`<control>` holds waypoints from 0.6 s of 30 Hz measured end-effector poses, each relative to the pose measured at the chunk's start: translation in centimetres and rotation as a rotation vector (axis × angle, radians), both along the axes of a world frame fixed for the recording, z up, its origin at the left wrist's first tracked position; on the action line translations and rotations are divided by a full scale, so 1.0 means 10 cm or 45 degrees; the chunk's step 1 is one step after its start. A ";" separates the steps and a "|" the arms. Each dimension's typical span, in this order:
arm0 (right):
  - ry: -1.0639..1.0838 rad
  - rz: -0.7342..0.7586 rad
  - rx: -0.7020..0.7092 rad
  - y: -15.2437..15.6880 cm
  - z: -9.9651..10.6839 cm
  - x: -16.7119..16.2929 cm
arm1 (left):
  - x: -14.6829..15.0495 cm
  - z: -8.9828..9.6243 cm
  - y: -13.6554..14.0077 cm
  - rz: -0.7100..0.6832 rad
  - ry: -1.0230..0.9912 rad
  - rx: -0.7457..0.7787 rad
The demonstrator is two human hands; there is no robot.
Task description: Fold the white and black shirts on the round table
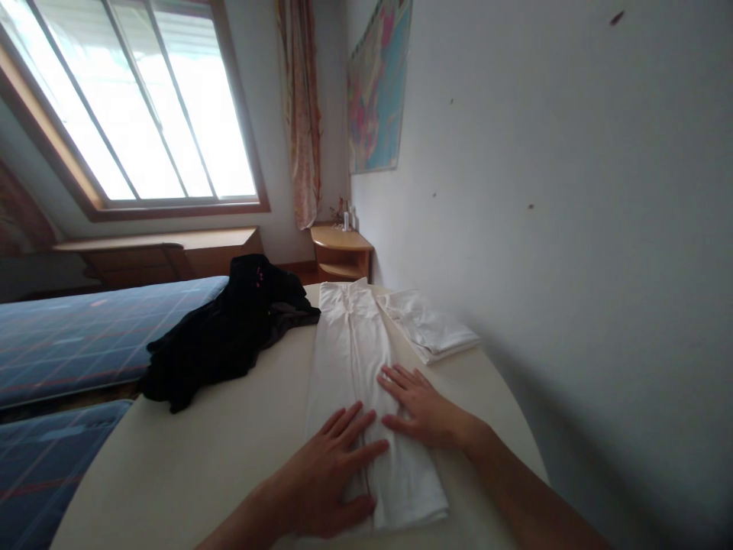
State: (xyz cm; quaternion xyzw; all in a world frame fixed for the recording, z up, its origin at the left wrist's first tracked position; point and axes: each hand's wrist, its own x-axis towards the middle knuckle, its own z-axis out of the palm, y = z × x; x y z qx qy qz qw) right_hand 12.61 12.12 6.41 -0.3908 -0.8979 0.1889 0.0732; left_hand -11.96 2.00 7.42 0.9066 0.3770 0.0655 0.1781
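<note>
- Far left: blue plaid mattresses [103,325], next to the round cream table [229,451]; window [172,99] behind.
- Black garment [223,344], crumpled on the table's left side, small pink mark on it. Its right tip reaches the left edge of the trousers near their far end (touching or just beside, can't tell).
- Left hand [335,466]: palm down, fingers spread on the cloth, pinching nothing; sits at the lower left part, the nearer hand to the hem.
- White trousers [343,351], apparently folded lengthwise, lying flat on the table under both hands. Long axis runs away from the person, leaning slightly left; waistband end [343,290] far, hem [412,516] close. Most of the length lies ahead of the fingertips.
- Right hand [424,409]: also flat, fingers spread, no pinch; laid over the right edge, farther up than the left hand, so nearer the waistband.
- Folded white garment [435,325], just beside the trousers' upper right edge, crowding that side.
- Far right: pale wall [573,252] close along the table's right side.
</note>
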 end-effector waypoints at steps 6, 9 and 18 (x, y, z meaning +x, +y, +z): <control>-0.073 0.020 -0.019 -0.15 0.06 -0.01 | 0.03 0.19 -0.07 0.018 0.004 -0.075; 0.004 0.076 0.000 -0.41 0.17 0.00 | 0.05 0.28 -0.15 0.055 0.000 -0.089; 0.086 0.218 0.021 -1.17 0.15 0.18 | -0.14 0.06 -0.53 0.056 0.126 0.147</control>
